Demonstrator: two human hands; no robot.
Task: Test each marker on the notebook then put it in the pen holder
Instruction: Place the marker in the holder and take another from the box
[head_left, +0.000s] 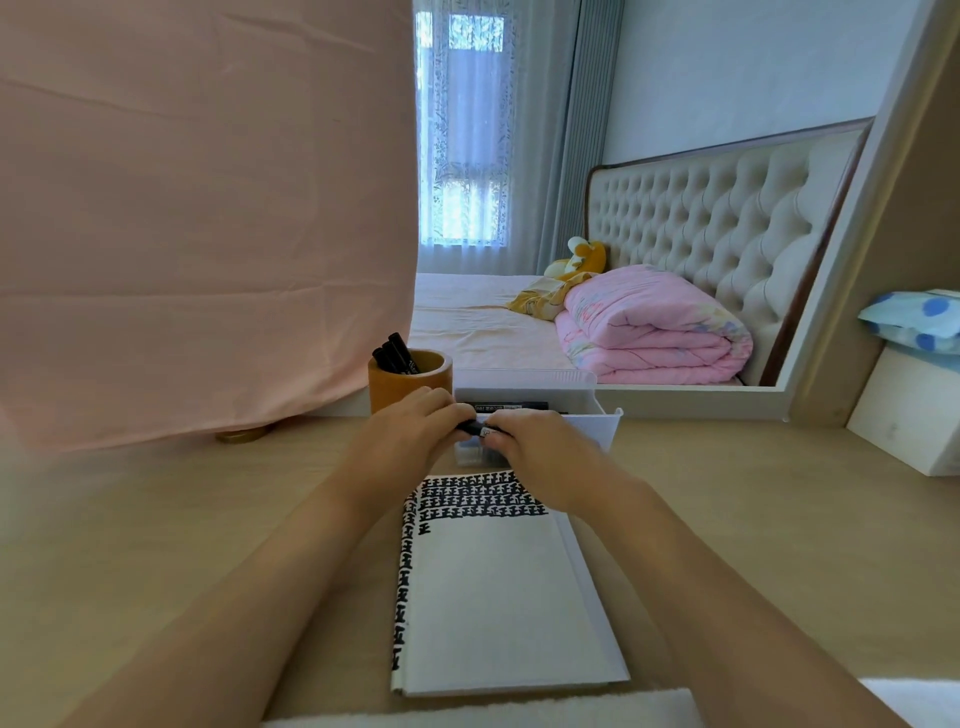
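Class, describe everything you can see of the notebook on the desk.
The notebook lies flat on the pale wooden desk, between the person's forearms. Its white page carries rows of thick black marks across the far end and one column down the left edge; the rest is blank. Stacked page edges show along the right and near sides. The wrist behind the right hand hides its far right corner.

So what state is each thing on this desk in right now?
marker: held level between both hands
left hand: grips the marker
right hand: grips the marker
notebook: lying open, top rows inked black
pen holder: upright, black markers inside
white box: open, spare markers inside
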